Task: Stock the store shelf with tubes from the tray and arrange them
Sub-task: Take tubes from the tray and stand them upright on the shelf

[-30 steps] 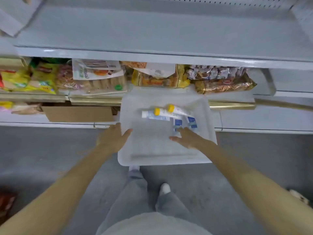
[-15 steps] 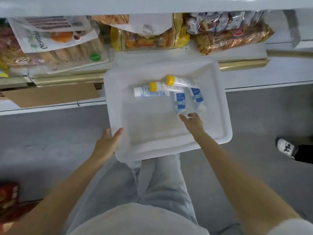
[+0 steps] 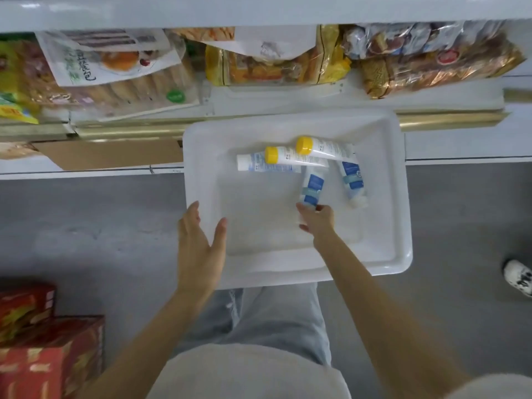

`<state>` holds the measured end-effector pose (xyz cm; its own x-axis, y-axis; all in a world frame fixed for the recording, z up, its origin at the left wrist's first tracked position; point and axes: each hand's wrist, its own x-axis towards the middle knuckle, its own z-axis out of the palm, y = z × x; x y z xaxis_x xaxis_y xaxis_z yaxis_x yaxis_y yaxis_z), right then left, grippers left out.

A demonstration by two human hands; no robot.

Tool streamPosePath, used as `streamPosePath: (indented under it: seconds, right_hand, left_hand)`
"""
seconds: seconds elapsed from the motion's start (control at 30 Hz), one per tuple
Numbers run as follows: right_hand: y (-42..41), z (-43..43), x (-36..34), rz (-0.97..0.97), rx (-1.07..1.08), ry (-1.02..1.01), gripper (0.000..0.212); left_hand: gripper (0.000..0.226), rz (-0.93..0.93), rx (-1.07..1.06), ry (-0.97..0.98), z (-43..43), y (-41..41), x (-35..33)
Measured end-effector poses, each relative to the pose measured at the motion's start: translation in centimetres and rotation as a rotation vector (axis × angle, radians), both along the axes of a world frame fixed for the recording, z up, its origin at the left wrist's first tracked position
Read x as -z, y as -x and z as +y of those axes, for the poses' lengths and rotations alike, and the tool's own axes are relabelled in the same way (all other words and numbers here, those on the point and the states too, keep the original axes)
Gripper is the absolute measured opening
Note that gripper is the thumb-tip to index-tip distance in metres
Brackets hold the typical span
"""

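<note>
My left hand (image 3: pixel 201 243) has slid further up the left rim of the tray (image 3: pixel 401 197) than half a second ago. Its fingers lie straight and spread along the outside, thumb just over the wall, steadying it. My right hand (image 3: pixel 316 221) has closed the last gap: fingers that stopped short of the blue-labelled tube (image 3: pixel 312 185) now pinch its near end. I judge the pick has begun, and every tube I can see is still in the tray below the shelf (image 3: pixel 460 151).

The tray is smooth white plastic with rounded corners and a rolled lip. Left to right it holds a white-capped tube (image 3: pixel 259 164), a yellow-capped tube (image 3: pixel 290 158) overlapping it, my tube, a second yellow-capped tube (image 3: pixel 325 148) and a second blue-labelled tube (image 3: pixel 352 182). All are glossy, soft-looking cylinders, and would likely dent under a hard squeeze.
</note>
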<state>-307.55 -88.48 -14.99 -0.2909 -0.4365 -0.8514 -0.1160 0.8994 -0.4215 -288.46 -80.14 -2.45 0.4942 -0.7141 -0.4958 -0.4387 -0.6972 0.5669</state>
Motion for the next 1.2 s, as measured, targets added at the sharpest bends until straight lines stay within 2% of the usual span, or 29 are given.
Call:
streamPosePath:
  seconds: [0.07,0.17,0.27,0.37,0.43,0.53,0.6,0.67,0.73,0.83,0.97,1.2]
  right_hand:
    - [-0.3,1.1,-2.7,-0.182,0.031,-0.033,0.037]
    - [-0.2,3.3,-7.5,-0.359,-0.039,-0.033,0.039]
    - [-0.2,4.8,-11.3,-0.447,-0.159,-0.003,0.028]
    - [-0.5,5.2,-13.4,-0.481,-0.219,0.061,0.032]
    - [-0.6,4.8,-13.9,-0.396,-0.301,0.096,0.033]
    - [0.0,3.7,-13.4,-0.371,-0.311,0.177,0.014]
    - [1.4,2.6,-12.0,-0.352,-0.124,0.198,0.011]
    - [3.3,1.3,-9.7,-0.275,0.162,0.187,0.022]
    - [5.0,0.2,-7.0,-0.078,0.262,0.153,0.038]
    - [5.9,-0.2,-3.7,0.275,0.040,0.216,0.046]
    - [5.8,-0.8,-0.7,0.521,-0.239,0.440,0.047]
    - [5.5,-3.1,1.2,0.648,-0.176,0.295,0.054]
  left_hand:
    - [0.055,0.118,0.052,0.009,-1.6,1.4,-0.3]
    - [0.047,0.426,0.041,-0.136,-4.2,3.1,-0.2]
    - [0.040,0.644,0.022,-0.260,-6.1,4.3,-0.3]
    - [0.026,0.752,-0.010,-0.249,-7.1,5.1,-0.6]
    - [0.024,0.804,-0.071,-0.202,-7.4,5.3,-0.7]
    - [0.024,0.891,-0.181,-0.161,-7.6,4.8,-0.7]
    - [0.023,0.888,-0.210,-0.150,-7.6,4.0,-0.6]
    - [0.021,0.854,-0.229,-0.143,-7.3,2.9,-0.2]
    - [0.023,0.833,-0.278,-0.142,-6.8,1.5,0.1]
    - [0.021,0.804,-0.353,-0.136,-5.8,-0.2,0.5]
    - [0.028,0.733,-0.471,-0.114,-4.4,-1.5,0.6]
    - [0.027,0.677,-0.574,-0.128,-4.1,-0.7,0.5]
